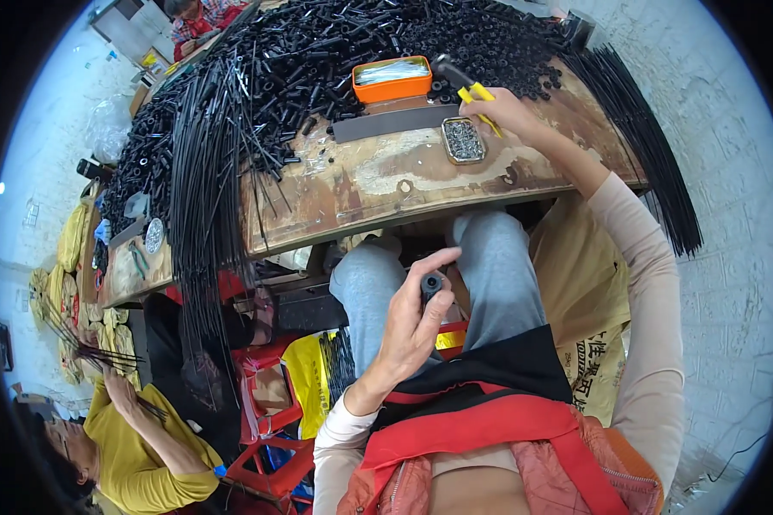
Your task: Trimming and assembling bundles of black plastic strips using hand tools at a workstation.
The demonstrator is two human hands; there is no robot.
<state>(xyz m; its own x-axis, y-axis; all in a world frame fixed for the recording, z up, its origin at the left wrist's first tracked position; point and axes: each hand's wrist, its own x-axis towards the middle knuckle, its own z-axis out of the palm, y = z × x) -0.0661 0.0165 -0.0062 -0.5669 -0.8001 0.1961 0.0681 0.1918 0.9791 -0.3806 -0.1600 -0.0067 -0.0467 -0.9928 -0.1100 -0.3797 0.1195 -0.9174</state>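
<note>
Presently, the L hand (410, 324) was closed round a short black hollow tube (432, 287), index finger out straight, over the lap just off the worktop's (352, 193) near edge. Tube's long axis ran approx. toward the cam, open end showing. The R hand (508, 113) gripped yellow-handled pliers w/ a dark head (480, 92), above the worktop's right half, head toward the far edge. So tube lay nearer-left of it, w/ the near edge btwn. Beside the pliers: a small clear tray of metal bits (465, 140), a flat grey strip (395, 123), an orange rectangular box (392, 84). Black tube pile (275, 69) filled the far edge.
</note>
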